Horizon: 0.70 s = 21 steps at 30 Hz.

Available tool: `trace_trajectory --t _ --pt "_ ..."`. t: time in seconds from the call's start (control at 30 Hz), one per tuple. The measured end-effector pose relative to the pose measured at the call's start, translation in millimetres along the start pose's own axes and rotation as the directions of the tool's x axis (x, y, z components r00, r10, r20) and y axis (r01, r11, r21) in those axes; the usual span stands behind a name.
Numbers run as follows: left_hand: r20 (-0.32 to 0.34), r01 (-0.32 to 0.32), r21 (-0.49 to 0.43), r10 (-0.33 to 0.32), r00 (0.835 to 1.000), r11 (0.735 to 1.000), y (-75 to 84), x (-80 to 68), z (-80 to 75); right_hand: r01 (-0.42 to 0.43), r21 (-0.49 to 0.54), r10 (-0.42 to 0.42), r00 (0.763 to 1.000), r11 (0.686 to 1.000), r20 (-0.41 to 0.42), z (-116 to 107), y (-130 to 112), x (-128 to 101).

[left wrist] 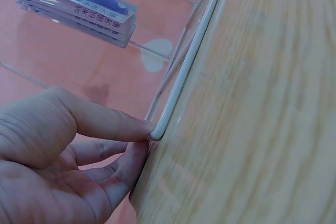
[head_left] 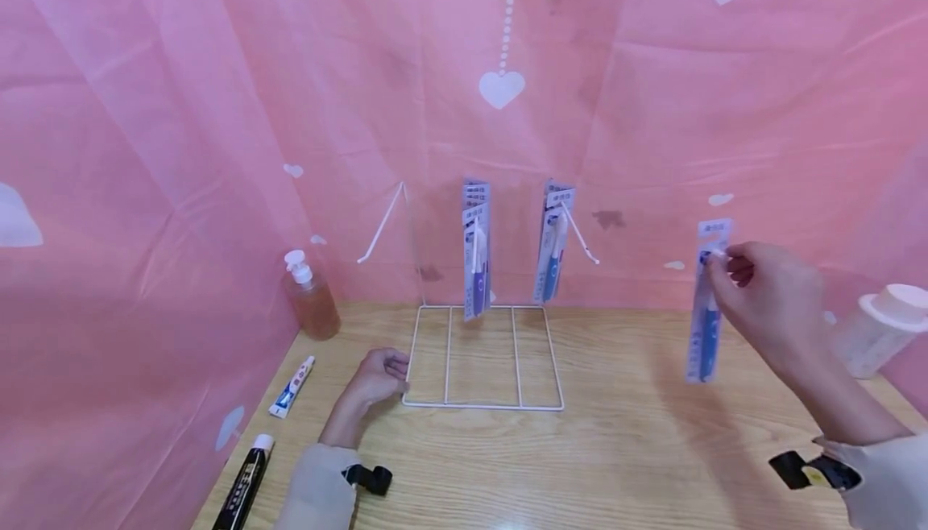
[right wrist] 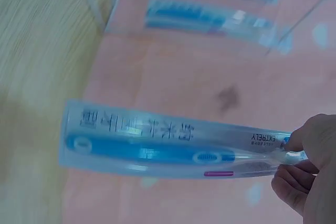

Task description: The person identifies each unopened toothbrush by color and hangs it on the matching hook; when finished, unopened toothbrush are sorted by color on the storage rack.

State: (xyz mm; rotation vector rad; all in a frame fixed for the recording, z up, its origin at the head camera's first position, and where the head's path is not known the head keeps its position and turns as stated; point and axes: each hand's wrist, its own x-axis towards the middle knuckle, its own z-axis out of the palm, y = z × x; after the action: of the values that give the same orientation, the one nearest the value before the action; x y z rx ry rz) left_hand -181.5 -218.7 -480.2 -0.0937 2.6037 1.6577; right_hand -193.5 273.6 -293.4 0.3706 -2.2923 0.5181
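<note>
A white wire display rack (head_left: 482, 407) stands on the wooden table. My left hand (head_left: 380, 377) pinches its near left corner between thumb and fingers; the left wrist view shows the corner wire (left wrist: 176, 87) at the fingertips. On the right, my right hand (head_left: 779, 296) holds a blue toothbrush in a clear pack (head_left: 703, 345) by its upper part, raised and roughly upright. Several packed purple toothbrushes (head_left: 476, 280) hang on the middle prong. More packs with blue toothbrushes (head_left: 551, 260) hang on the right prong. The left prong (head_left: 382, 222) juts out with no packs on it.
Left of the rack are a pump bottle (head_left: 315, 308) of amber liquid, a small toothpaste tube (head_left: 292, 387) and a black tube (head_left: 245, 483) with a white cap. A white container (head_left: 877, 333) stands at the far right. Pink heart-patterned cloth (head_left: 652, 111) hangs behind.
</note>
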Motion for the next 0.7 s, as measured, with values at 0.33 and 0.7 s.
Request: trace_trajectory --t 0.33,0.7 --pt "0.001 0.005 -0.025 -0.005 1.0 1.0 -0.6 -2.5 1.2 0.252 0.102 -0.23 0.955 0.962 -0.19 -6.1 -74.2 -9.6" --pt "-0.003 0.009 -0.036 -0.009 1.0 0.999 4.0 -4.2 -0.6 0.352 0.172 -0.312 0.924 0.92 -0.223 5.0 -112.3 -11.8"
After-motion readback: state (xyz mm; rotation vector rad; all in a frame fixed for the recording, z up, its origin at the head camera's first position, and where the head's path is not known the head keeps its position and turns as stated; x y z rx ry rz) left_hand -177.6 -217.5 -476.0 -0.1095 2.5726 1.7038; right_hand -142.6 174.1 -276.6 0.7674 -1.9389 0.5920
